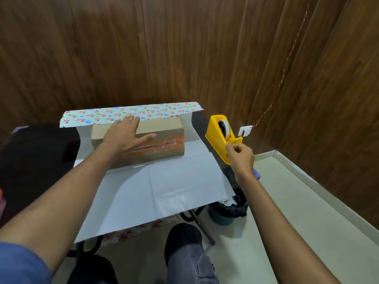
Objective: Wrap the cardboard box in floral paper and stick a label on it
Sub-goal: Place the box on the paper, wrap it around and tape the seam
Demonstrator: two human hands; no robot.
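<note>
Head view: one frame, looking down at the desk (37, 160).
Box (162, 138): lies on the white back of the floral paper (164, 189), far edge of paper folded over its top.
Left hand (125, 134): fingers spread flat, pressing paper edge onto box.
Right hand (240, 154): fingers pinching tape end at the yellow tape dispenser (217, 134).

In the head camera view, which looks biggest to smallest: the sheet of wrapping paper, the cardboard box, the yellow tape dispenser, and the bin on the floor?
1. Wrapping paper
2. Cardboard box
3. Yellow tape dispenser and bin: unsure. They look alike in size, and the bin is partly hidden under the table.
</note>
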